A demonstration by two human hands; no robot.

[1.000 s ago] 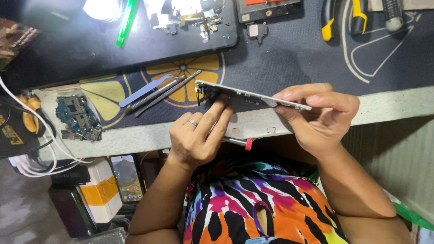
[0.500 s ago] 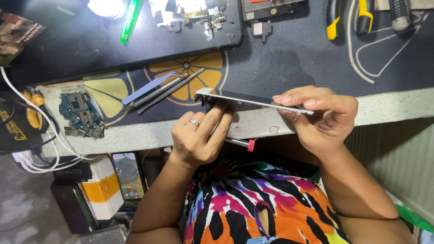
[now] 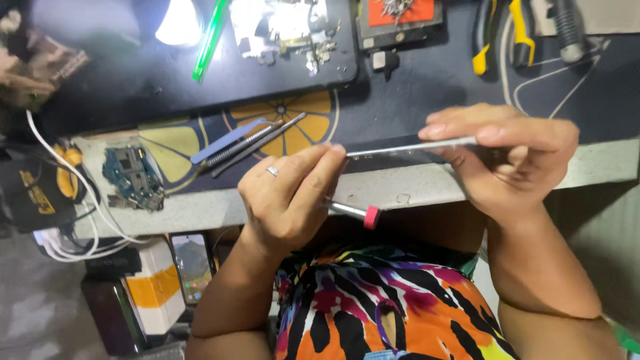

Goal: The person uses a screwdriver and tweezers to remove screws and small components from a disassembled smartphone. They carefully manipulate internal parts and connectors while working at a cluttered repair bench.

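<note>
Thin phone panel (image 3: 400, 148) held edge-on between two hands above the bench edge (image 3: 413, 187).

Right hand (image 3: 510, 160) pinching the panel's right end, thumb and fingers closed along the slim edge. Left hand (image 3: 290, 197) with fingertips pressed together at the panel's left end, ring on one finger, a red-capped tool (image 3: 357, 212) tucked under the palm. Just beyond the left hand, tweezers and a blue pry tool (image 3: 243, 141) lying on a mat with citrus print (image 3: 293, 117). Farther left, a bare circuit board (image 3: 133, 177) beside white cables (image 3: 73, 200). At the far edge, yellow-handled pliers (image 3: 500, 33) and a green pen (image 3: 210, 37).
</note>
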